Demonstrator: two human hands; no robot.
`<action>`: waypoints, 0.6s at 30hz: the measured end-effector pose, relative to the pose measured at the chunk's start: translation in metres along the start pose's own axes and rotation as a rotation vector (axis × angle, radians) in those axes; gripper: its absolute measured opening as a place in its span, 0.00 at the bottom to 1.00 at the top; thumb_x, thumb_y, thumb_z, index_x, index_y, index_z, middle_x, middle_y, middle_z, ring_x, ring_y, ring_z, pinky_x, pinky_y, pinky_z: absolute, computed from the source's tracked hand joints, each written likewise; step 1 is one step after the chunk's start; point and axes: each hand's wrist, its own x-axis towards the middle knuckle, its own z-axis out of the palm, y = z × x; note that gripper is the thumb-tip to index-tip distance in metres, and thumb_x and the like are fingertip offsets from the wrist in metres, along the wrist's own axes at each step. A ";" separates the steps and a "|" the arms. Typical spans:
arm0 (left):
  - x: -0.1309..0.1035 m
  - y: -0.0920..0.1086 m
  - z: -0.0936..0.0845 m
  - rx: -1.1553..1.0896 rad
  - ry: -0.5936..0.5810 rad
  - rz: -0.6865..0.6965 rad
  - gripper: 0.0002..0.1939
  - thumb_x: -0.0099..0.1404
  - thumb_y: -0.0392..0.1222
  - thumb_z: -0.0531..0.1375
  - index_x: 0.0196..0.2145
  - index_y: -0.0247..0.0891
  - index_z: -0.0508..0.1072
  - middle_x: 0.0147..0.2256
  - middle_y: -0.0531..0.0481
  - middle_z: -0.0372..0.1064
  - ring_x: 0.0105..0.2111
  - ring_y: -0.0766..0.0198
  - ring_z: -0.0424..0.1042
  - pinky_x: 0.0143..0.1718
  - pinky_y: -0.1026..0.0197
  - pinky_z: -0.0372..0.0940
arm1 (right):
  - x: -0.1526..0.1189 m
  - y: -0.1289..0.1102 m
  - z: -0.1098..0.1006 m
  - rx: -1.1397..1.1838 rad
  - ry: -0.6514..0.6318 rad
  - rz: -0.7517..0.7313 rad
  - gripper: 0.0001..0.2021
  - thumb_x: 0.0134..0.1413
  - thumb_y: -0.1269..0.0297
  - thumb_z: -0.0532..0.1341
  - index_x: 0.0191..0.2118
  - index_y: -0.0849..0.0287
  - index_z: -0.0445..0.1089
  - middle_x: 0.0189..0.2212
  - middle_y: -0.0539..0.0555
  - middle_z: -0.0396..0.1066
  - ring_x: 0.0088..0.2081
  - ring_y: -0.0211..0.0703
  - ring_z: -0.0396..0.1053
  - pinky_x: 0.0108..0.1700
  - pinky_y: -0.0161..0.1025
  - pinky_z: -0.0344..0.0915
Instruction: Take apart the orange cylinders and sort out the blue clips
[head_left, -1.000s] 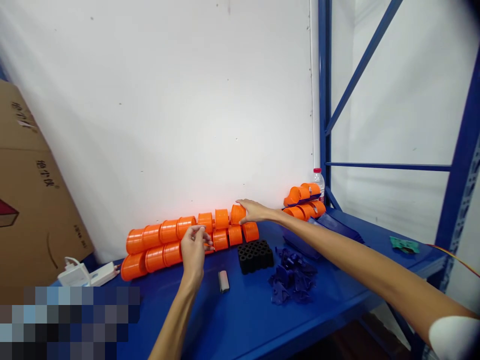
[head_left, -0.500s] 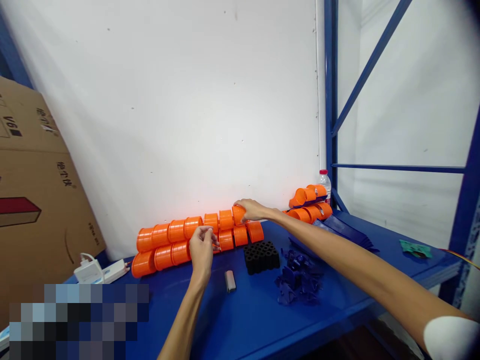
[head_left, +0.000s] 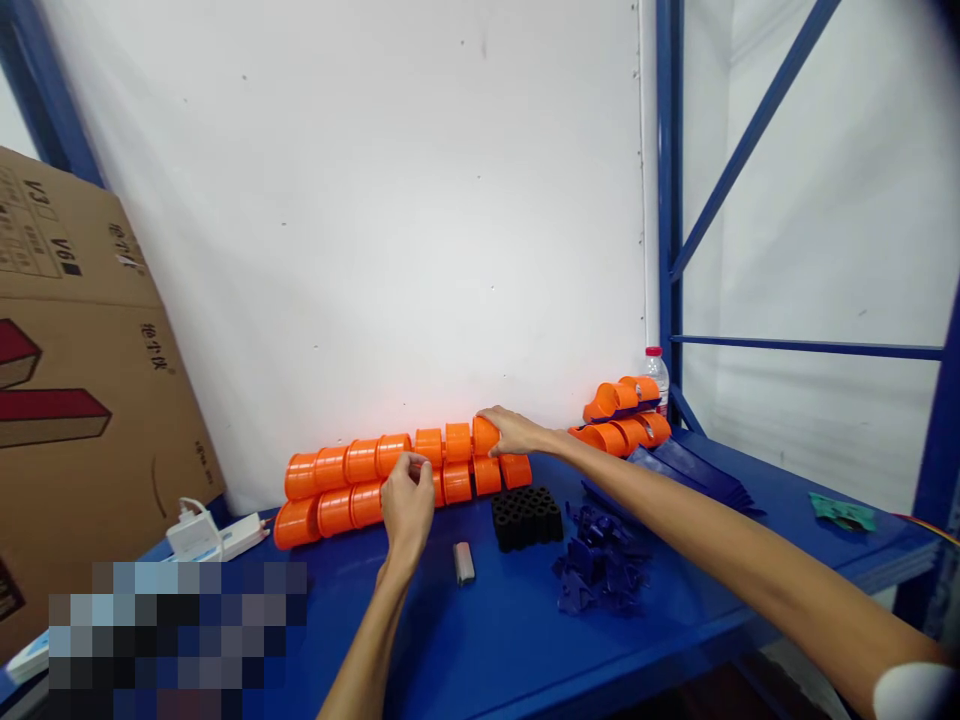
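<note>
Two stacked rows of orange plastic cups (head_left: 362,460), lying on their sides, run along the wall at the back of the blue table (head_left: 480,640). My right hand (head_left: 511,431) reaches across to the right end of the upper row, its fingers wrapped round the end cup (head_left: 484,436). In front of the lower row hovers my left hand (head_left: 409,505), its fingers curled in towards the thumb. Whatever lies inside those fingers, if anything, is hidden. Between my forearms are a small pale block (head_left: 463,563) and a black block with round holes (head_left: 527,518).
A pile of small dark blue plastic parts (head_left: 600,565) lies under my right forearm. Behind it are flat blue strips (head_left: 686,470), more orange cups (head_left: 628,395) and a bottle (head_left: 657,372). A green packet (head_left: 841,511) lies far right; a cardboard box (head_left: 90,400) and white charger (head_left: 193,530) stand left.
The view has shifted slightly, moving the scene a little to the right. My left fingers have curled in more. My right hand stays on the end cup.
</note>
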 end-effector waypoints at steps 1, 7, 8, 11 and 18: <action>0.003 -0.001 -0.004 0.025 0.074 0.003 0.01 0.62 0.39 0.60 0.33 0.42 0.72 0.27 0.50 0.70 0.29 0.56 0.71 0.36 0.58 0.65 | -0.001 0.001 0.001 0.006 0.002 0.000 0.44 0.43 0.64 0.74 0.67 0.61 0.61 0.65 0.66 0.63 0.62 0.61 0.66 0.62 0.49 0.63; 0.030 -0.026 -0.052 0.219 0.557 -0.209 0.24 0.63 0.33 0.55 0.57 0.29 0.66 0.60 0.28 0.64 0.64 0.45 0.62 0.65 0.49 0.55 | -0.006 0.007 0.006 0.027 -0.002 -0.001 0.49 0.45 0.66 0.71 0.72 0.67 0.52 0.69 0.72 0.56 0.67 0.64 0.59 0.66 0.53 0.59; 0.032 -0.033 -0.059 0.246 0.582 -0.253 0.26 0.63 0.33 0.55 0.59 0.26 0.64 0.63 0.24 0.60 0.67 0.43 0.58 0.67 0.47 0.52 | -0.006 0.008 0.007 0.027 -0.002 -0.001 0.48 0.45 0.67 0.71 0.72 0.67 0.52 0.69 0.72 0.56 0.67 0.64 0.59 0.66 0.53 0.59; 0.037 -0.053 -0.073 0.267 0.602 -0.339 0.31 0.65 0.34 0.53 0.64 0.19 0.58 0.67 0.18 0.51 0.71 0.39 0.49 0.69 0.44 0.46 | -0.007 0.013 0.009 0.018 0.004 0.002 0.45 0.45 0.67 0.70 0.70 0.65 0.57 0.67 0.71 0.59 0.66 0.64 0.61 0.65 0.52 0.61; 0.046 -0.081 -0.079 0.269 0.553 -0.470 0.34 0.66 0.37 0.52 0.68 0.22 0.54 0.67 0.16 0.51 0.71 0.33 0.46 0.67 0.32 0.46 | -0.008 0.018 0.012 -0.002 0.014 -0.001 0.37 0.45 0.67 0.70 0.64 0.61 0.63 0.62 0.66 0.65 0.61 0.62 0.66 0.60 0.50 0.65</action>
